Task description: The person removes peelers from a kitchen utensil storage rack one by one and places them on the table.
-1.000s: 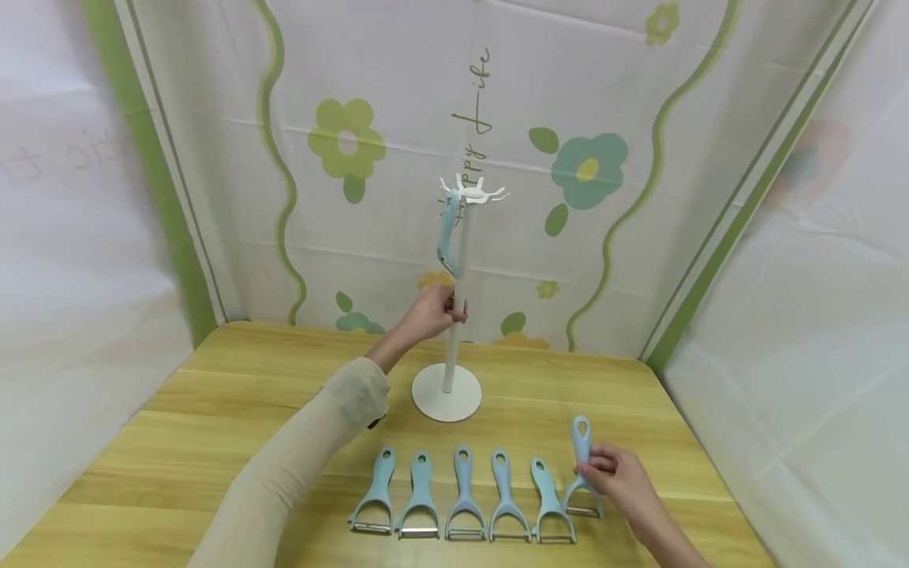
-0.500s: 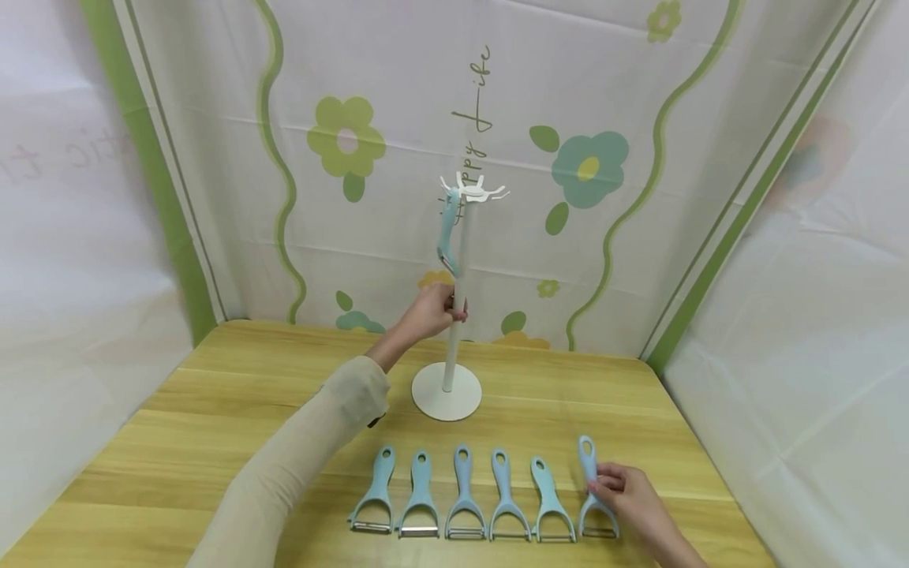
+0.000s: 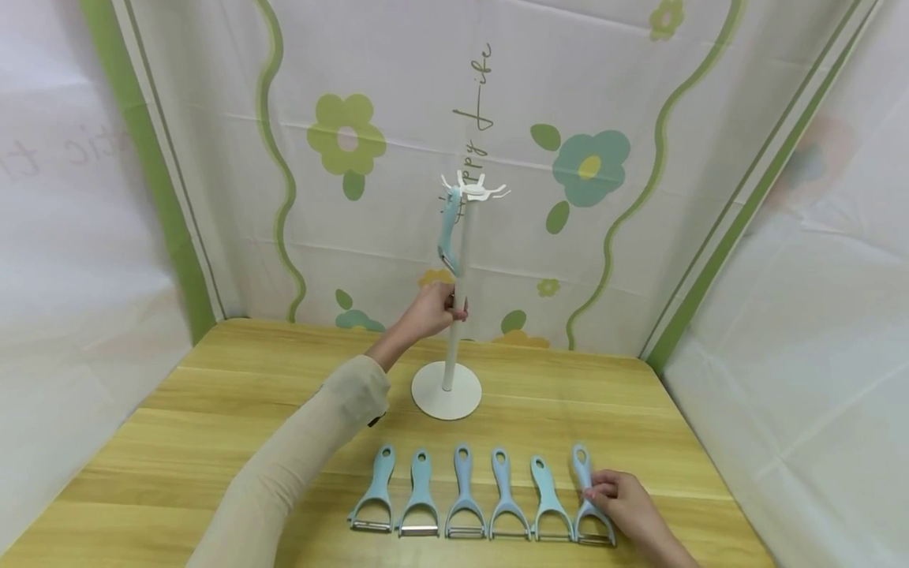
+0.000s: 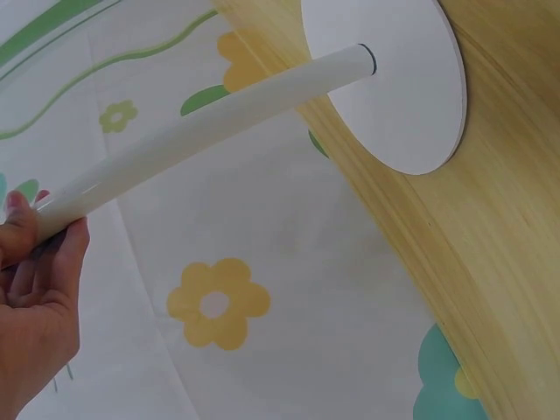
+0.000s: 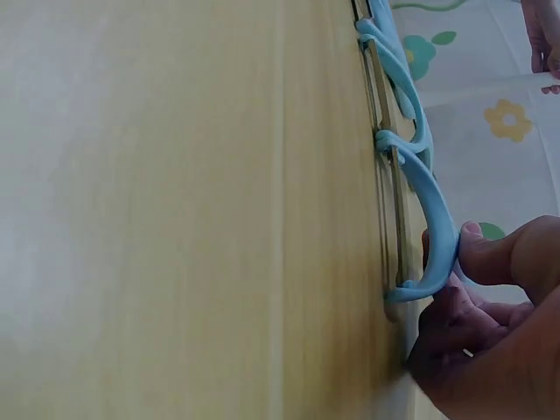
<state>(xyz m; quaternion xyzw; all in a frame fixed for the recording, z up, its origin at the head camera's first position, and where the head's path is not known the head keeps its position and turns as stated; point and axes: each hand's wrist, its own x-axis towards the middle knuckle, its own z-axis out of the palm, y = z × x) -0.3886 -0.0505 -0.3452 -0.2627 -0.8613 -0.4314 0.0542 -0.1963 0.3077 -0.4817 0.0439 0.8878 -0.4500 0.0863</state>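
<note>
My left hand grips the white pole of an upright stand with a round base and a ring of hooks on top. From one hook hangs a teal peeler, above that hand. At the right end of a row of peelers, my right hand pinches a light blue peeler by its lower handle. In the right wrist view, thumb and fingers hold this blue peeler near its fork, its blade end by the table. Its fork sits against the neighbouring teal peeler.
Left of these lie several more peelers in line: two teal, one at the far left, and two blue, one beside the teal neighbour. The wooden table ends at a printed cloth behind, with cloth sides left and right.
My right hand has lowered the light blue peeler toward the table, first shifting right, then back left against the teal one. The left hand stays on the pole.
</note>
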